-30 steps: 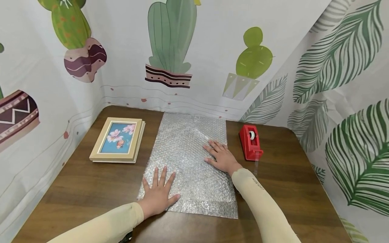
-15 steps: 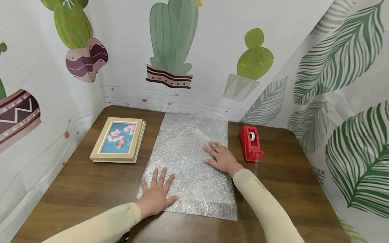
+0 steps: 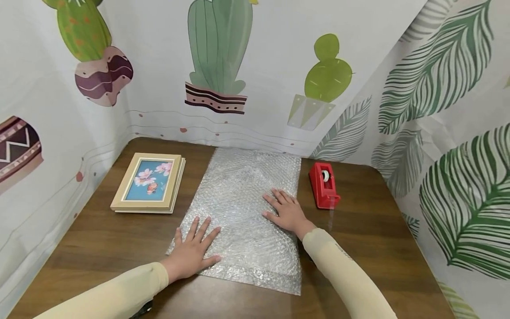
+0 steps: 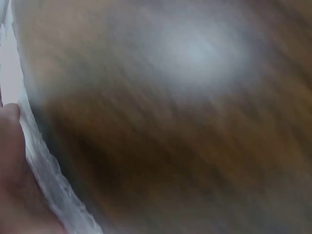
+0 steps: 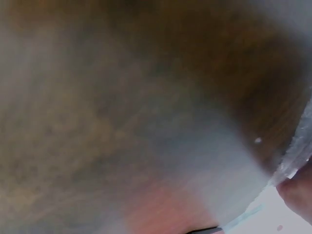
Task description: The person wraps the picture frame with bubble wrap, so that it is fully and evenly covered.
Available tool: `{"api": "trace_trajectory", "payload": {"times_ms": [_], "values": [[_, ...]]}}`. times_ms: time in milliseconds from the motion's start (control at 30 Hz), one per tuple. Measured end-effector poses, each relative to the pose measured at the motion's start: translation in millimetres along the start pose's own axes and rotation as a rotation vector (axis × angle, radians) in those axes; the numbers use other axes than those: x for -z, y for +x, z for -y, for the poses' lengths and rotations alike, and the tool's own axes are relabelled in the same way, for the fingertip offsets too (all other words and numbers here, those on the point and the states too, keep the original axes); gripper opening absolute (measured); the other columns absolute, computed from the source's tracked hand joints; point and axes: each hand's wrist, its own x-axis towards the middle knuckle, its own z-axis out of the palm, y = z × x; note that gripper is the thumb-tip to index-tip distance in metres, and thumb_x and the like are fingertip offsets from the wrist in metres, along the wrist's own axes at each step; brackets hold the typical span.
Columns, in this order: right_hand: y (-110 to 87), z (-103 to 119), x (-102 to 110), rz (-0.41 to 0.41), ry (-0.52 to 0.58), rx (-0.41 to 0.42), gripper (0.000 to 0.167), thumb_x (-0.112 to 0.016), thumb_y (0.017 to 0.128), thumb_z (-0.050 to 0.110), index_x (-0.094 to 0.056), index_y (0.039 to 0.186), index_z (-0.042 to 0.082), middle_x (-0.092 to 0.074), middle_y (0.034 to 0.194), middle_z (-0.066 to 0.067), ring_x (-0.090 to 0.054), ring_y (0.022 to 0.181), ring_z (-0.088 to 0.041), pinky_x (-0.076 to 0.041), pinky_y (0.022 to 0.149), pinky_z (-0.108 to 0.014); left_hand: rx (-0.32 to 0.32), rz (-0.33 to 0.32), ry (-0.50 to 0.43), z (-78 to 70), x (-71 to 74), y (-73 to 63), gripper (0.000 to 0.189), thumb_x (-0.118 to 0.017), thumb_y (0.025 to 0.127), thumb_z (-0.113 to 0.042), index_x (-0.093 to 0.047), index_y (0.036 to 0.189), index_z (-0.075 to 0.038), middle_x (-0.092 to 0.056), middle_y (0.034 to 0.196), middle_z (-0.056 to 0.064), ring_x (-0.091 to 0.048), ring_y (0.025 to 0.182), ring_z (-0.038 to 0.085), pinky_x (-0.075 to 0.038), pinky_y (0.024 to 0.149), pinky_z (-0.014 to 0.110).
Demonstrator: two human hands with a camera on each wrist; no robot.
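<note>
A sheet of bubble wrap (image 3: 243,190) lies flat on the brown wooden table (image 3: 370,248), its near edge turned slightly askew. My left hand (image 3: 189,252) rests with spread fingers on its near left corner. On its right side, farther up, my right hand (image 3: 287,213) lies flat, fingers extended. Neither hand holds anything. In the left wrist view part of the left hand (image 4: 12,170) shows at the edge beside the wrap (image 4: 48,170). The right wrist view is blurred, with a bit of the right hand (image 5: 298,195) at its right edge.
Left of the wrap lies a stack of cream picture frames (image 3: 149,182), the top one with a flower picture. A red tape dispenser (image 3: 324,186) stands to the right. Behind the table hangs a white cloth (image 3: 159,75) printed with cacti and leaves.
The near end of the bubble wrap has shifted left, turning the sheet slightly. My left hand has moved left with it; my right hand stays on the wrap. The head view has shifted slightly.
</note>
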Motion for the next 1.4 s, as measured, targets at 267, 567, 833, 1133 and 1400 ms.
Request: {"api": "trace_trajectory", "payload": {"times_ms": [267,567,833,1133,1400], "values": [[-5.4,17,-3,-0.009,0.002,-0.043,0.070,-0.049,0.101,0.058,-0.031,0.162,0.028,-0.023,0.172,-0.011,-0.021,0.159,-0.039,-0.024,0.123,-0.067,-0.072,0.016,0.026,20.7,10.2,-2.0,0.078,-0.055,0.097,-0.063,-0.034,0.161,-0.022,-0.019,0.172,0.019,-0.011,0.157,0.053,-0.007,0.109,0.089],[-13.9,19,-2,-0.007,0.031,-0.032,0.071,-0.050,0.101,0.059,-0.033,0.162,0.027,-0.024,0.171,-0.014,-0.023,0.157,-0.041,-0.026,0.120,-0.071,-0.066,0.055,0.074,16.7,22.8,-5.5,0.077,-0.056,0.098,-0.061,-0.037,0.160,-0.019,-0.021,0.171,0.020,-0.012,0.157,0.052,-0.012,0.109,0.089],[-9.1,-4,20,-0.130,0.012,0.107,0.059,-0.061,0.101,0.043,-0.048,0.153,0.019,-0.042,0.160,-0.020,-0.039,0.149,-0.044,-0.037,0.116,-0.068,0.079,0.031,-0.067,-26.2,21.7,-4.5,0.082,-0.061,0.098,-0.054,-0.032,0.160,-0.009,-0.018,0.170,0.026,-0.011,0.155,0.057,-0.004,0.105,0.093],[12.6,-14,29,-0.073,-0.037,0.103,0.070,-0.056,0.100,0.054,-0.039,0.159,0.022,-0.026,0.170,-0.016,-0.018,0.159,-0.044,-0.019,0.125,-0.070,0.139,-0.003,-0.033,-51.5,4.9,9.0,0.085,-0.059,0.097,-0.057,-0.031,0.161,-0.009,-0.015,0.170,0.027,-0.009,0.156,0.055,-0.005,0.110,0.089],[16.9,-21,15,0.026,-0.036,0.062,0.071,-0.051,0.102,0.055,-0.029,0.163,0.025,-0.014,0.174,-0.015,-0.009,0.160,-0.045,-0.011,0.124,-0.073,0.138,0.005,0.002,-36.9,-4.1,12.4,0.096,-0.064,0.088,-0.069,-0.030,0.162,-0.020,-0.012,0.173,0.020,-0.005,0.159,0.051,-0.003,0.109,0.090]]}}
